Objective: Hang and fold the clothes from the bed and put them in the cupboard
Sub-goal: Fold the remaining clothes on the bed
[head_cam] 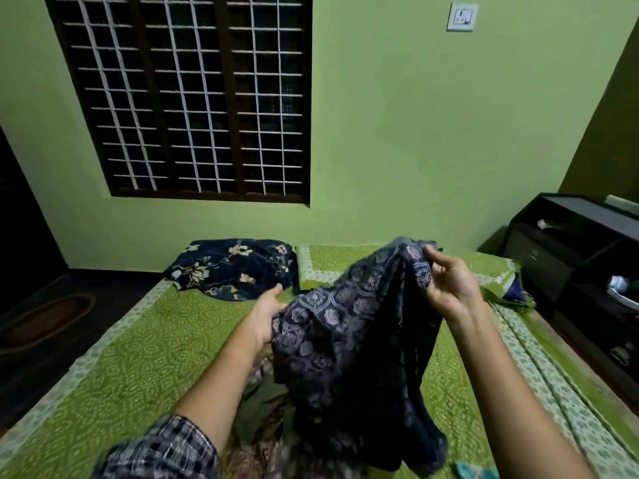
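Two hands up over the bed point(114, 361), both busy with one dark navy printed garment point(349, 344). Nearest the camera, a checked sleeve point(162, 451) covers the left upper arm, and beside it a blurred heap of clothes point(262, 409) lies on the green patterned bedspread, partly hidden under the hanging cloth; how many pieces are in it I cannot tell. A small teal scrap point(475, 471) peeks in at the bottom edge, right of the garment.

The left hand point(268, 314) is closed on the garment's left edge, fingers tucked behind the fabric. The right hand point(449, 283) sits higher and pinches the upper edge between thumb and fingers. The hands are well apart, with the cloth draped between them and falling down toward the heap.

Further back, two pillows at the head of the bed: one dark blue floral pillow point(231, 267) on the left, one green pillow point(328, 267) matching the spread just beside it. To the right stands one dark cabinet point(567, 243) with open shelves, small things on them too blurred to name.

On the green wall behind, one barred window point(190, 98) with three panels, and one switch plate point(462, 17) high up. No writing or labels legible anywhere.
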Demonstrator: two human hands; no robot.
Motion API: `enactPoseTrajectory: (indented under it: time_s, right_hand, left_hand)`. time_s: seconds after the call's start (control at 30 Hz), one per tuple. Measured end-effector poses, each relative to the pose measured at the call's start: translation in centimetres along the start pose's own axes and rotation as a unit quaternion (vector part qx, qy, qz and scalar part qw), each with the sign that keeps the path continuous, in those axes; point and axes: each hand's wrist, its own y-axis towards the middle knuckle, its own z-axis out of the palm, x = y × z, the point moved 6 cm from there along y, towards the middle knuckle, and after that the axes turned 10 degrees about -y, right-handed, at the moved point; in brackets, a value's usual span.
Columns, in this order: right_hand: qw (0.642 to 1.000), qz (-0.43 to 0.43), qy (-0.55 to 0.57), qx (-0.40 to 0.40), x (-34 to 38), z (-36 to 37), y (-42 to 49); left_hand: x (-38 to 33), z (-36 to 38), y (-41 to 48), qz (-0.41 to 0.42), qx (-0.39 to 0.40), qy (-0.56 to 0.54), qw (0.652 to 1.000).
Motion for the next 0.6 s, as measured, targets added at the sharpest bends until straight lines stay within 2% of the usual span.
enactPoseTrajectory:
  time_s: [0.07,0.2,0.27,0.33,0.4,0.43,0.47,0.53,0.6]
  right_hand:
    - [0.999,0.006,-0.034,-0.04,-0.2,-1.2,-0.1]
    - [0.997,-0.017,-0.054,-0.053,1.5,-2.7,-0.1]
    - [0.997,-0.013,-0.054,-0.062,2.2,-1.5,-1.1]
    - [0.993,-0.013,-0.081,-0.088,2.4,-1.4,-1.5]
    - [0.987,-0.014,-0.118,-0.106,2.2,-1.3,-1.8]
    - [0.985,-0.015,-0.135,-0.111,2.1,-1.5,-1.8]
    - [0.982,-0.011,-0.147,-0.116,2.0,-1.7,-2.0]
    - [0.98,-0.001,-0.163,-0.117,2.5,-1.8,-2.4]
    - [0.981,-0.009,-0.15,-0.122,3.2,-2.4,-2.3]
  left_hand:
    - [-0.7,1.4,-1.4,0.009,0.026,0.033,0.999]
    - [-3.5,1.9,-1.8,0.001,0.114,-0.063,0.991]
    - [-2.9,1.6,-0.9,-0.048,0.159,-0.095,0.982]
    - [-2.1,1.9,-1.8,-0.056,0.152,-0.063,0.985]
    - [-1.9,1.4,-1.6,0.028,0.072,0.027,0.997]
    - [-1.9,1.0,-1.7,0.056,0.027,0.037,0.997]
    - [-2.1,1.1,-2.0,0.069,0.017,-0.014,0.997]
    - [-3.1,1.4,-1.4,0.055,0.071,-0.188,0.978]
    - [-3.6,0.1,-0.4,0.049,0.075,-0.276,0.957]
